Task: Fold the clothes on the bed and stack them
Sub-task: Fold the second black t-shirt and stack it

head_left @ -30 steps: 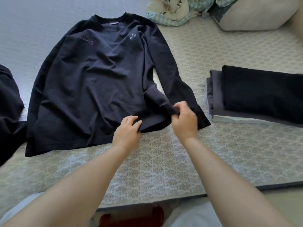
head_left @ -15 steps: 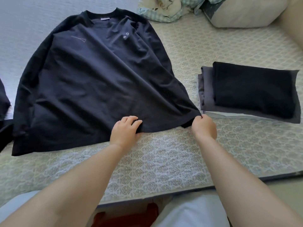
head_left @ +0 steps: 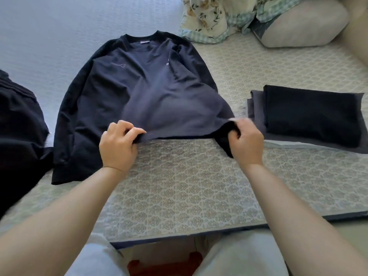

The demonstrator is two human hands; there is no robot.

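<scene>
While forearms reach forward, left hand [head_left: 119, 146], right hand [head_left: 247, 143] pinch sweatshirt [head_left: 143, 92] hem.

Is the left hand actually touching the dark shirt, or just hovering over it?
Touching. The head view shows the left hand pinching the bottom hem of the dark shirt, its fingers curled over the fabric edge.

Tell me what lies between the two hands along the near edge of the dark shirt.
In the head view, the left hand and right hand each grip the dark shirt; between them runs its lifted hem, with bare patterned bedspread just below.
</scene>
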